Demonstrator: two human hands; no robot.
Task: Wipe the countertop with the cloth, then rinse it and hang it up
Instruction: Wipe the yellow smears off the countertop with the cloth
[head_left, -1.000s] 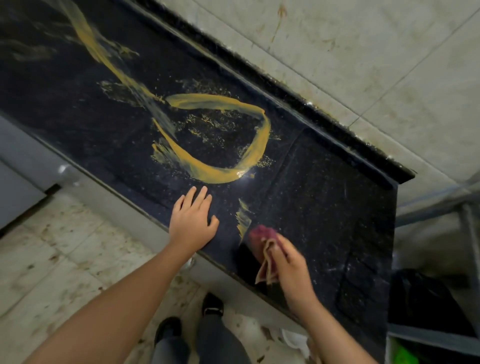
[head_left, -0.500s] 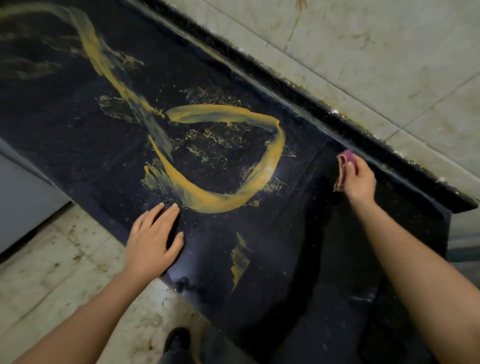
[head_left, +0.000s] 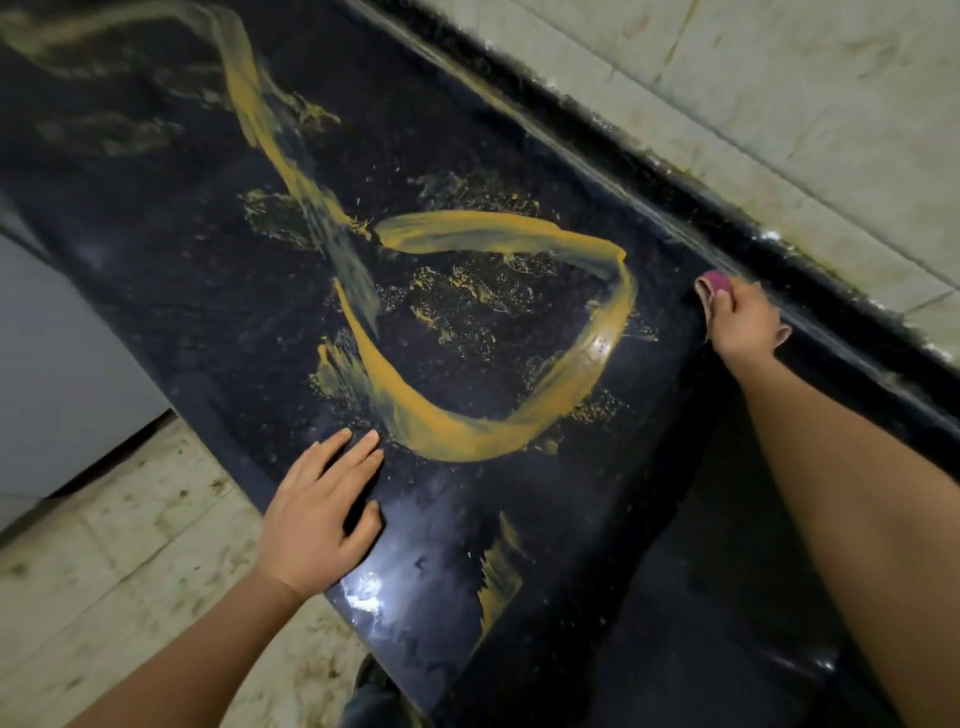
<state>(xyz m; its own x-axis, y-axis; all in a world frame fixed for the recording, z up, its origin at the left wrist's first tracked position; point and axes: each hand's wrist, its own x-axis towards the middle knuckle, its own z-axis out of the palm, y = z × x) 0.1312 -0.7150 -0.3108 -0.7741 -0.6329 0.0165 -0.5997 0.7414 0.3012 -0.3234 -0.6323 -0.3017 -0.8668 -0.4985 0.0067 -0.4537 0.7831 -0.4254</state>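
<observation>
Beside backsplash (head_left: 649, 176) — right hand (head_left: 745, 325), gripping cloth (head_left: 716, 283)

Black countertop (head_left: 156, 249): yellow smear (head_left: 441, 434) loop mid, cloth (head_left: 719, 282) @ back edge.

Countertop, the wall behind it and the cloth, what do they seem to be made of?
Countertop: looks like polished black granite or similar stone; speckled, with glossy reflections.
Wall: pale matte tiles, probably ceramic; grout lines and stains show.
Cloth: soft pink fabric, bunched in the right hand; weave too small to tell.

Smear (head_left: 498, 332) on countertop (head_left: 156, 171), between hands
</observation>
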